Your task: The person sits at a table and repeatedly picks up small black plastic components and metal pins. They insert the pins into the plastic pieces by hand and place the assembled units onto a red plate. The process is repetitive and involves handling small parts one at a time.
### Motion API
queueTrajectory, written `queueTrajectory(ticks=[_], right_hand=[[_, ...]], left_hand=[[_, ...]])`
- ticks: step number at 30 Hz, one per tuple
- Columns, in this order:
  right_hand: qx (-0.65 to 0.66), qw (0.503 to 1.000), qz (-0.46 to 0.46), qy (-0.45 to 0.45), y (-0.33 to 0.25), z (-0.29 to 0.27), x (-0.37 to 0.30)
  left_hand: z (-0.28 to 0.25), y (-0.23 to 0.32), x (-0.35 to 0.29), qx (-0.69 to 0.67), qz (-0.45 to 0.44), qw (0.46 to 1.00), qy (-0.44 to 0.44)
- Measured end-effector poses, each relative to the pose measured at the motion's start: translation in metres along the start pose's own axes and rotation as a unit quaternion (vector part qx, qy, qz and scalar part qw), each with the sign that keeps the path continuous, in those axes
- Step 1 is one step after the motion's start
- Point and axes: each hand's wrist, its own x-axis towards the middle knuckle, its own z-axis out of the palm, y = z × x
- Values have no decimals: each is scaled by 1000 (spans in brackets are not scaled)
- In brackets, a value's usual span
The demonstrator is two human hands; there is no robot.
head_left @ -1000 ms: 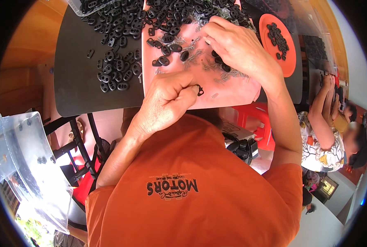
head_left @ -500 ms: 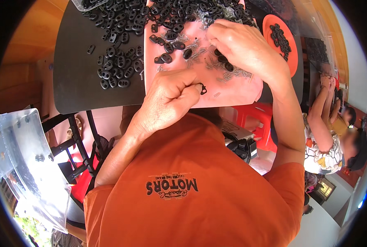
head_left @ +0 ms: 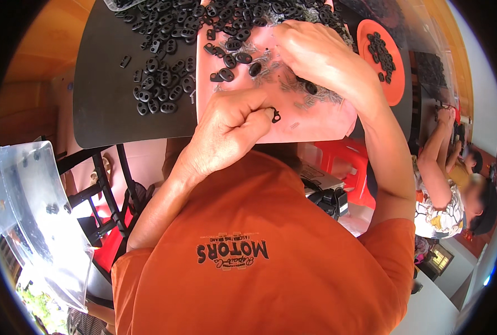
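Pinched between the left hand's [head_left: 231,125] thumb and curled finger above the pink tray [head_left: 315,132], the black clip [head_left: 275,115] looks light, stiff and slippery, best gripped by its sides; the right hand's [head_left: 318,54] fingertips bend near springs [head_left: 313,100], their hold impossible to tell.

A small black plastic piece with a round eyelet [head_left: 276,115] is held pinched over the pink surface [head_left: 321,128], close to the middle of its near edge. Thin silvery coil-like pieces [head_left: 310,102] lie scattered toward the right edge. Black oval two-holed plastic pieces [head_left: 244,57] lie loose toward the left edge, heaped at the far edge.
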Motion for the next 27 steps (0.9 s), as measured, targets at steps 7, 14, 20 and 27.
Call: queueTrajectory(ticks=[7, 14, 20, 27], right_hand=[[166, 985, 14, 44, -3, -10, -7], [461, 881, 101, 36, -29, -18, -25], [554, 825, 98, 42, -39, -18, -33], [574, 812, 81, 74, -48, -11, -37]], left_hand=[[-3, 3, -5, -77, -50, 995, 40], [-4, -1, -8, -177, -67, 980, 69], [-2, -4, -6, -209, -54, 973, 88], [1, -4, -6, -192, -48, 976, 89]])
